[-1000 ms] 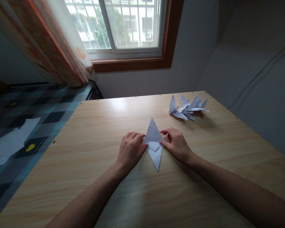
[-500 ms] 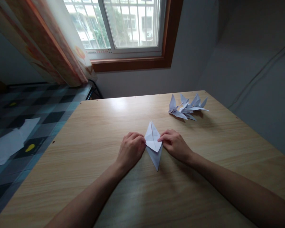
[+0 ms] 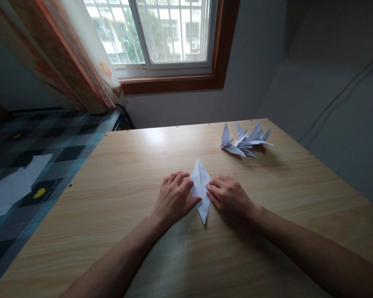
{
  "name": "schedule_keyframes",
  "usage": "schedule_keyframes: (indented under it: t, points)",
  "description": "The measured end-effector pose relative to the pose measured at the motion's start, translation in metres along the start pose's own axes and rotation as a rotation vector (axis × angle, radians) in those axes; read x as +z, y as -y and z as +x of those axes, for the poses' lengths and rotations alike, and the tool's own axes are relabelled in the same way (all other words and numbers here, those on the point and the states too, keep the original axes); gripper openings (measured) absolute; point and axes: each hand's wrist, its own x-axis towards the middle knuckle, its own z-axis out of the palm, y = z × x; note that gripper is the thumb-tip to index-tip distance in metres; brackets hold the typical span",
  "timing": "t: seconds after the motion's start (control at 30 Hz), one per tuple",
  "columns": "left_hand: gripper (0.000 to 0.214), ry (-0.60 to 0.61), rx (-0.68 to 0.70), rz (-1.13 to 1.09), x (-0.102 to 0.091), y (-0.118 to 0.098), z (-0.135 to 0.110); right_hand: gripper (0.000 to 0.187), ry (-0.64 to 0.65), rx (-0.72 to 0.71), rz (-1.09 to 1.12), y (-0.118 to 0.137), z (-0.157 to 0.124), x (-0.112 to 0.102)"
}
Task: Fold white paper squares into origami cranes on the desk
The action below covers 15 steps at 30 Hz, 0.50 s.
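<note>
A white sheet of paper folded into a long diamond [image 3: 200, 178] lies on the wooden table in front of me, one point away from me and one towards me. A crease runs down its middle. My left hand [image 3: 175, 194] holds its left side, with the thumb on the lower half and the fingertips at the left corner. From the right, my right hand [image 3: 230, 194] grips the other edge, fingers bunched with their tips on the paper.
Several folded white paper cranes [image 3: 247, 140] stand clustered at the table's far right. Left of the wooden table [image 3: 118, 165], loose white paper sheets [image 3: 15, 188] lie on a checked cloth [image 3: 71, 142]. A window and a curtain [image 3: 71, 54] are behind.
The top flap, earlier folded across the paper's middle, now lies down over the lower half, making a full diamond. My left thumb has moved onto it, and my right fingers have shifted slightly nearer me.
</note>
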Motion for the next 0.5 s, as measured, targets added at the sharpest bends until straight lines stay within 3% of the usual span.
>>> schedule_keyframes:
  t: [0.23,0.43,0.5]
  points:
    - [0.018,-0.125,-0.165,0.040,0.004,0.005,-0.002,0.021,-0.038,-0.096,-0.109,0.020,-0.004,-0.002]
    - [0.020,-0.101,-0.180,0.126,0.002,0.009,-0.001,0.025,-0.148,-0.295,0.138,0.010,-0.003,0.008]
    - [0.021,-0.087,-0.180,0.150,0.001,0.009,-0.001,0.021,-0.122,-0.276,0.259,0.001,-0.001,0.011]
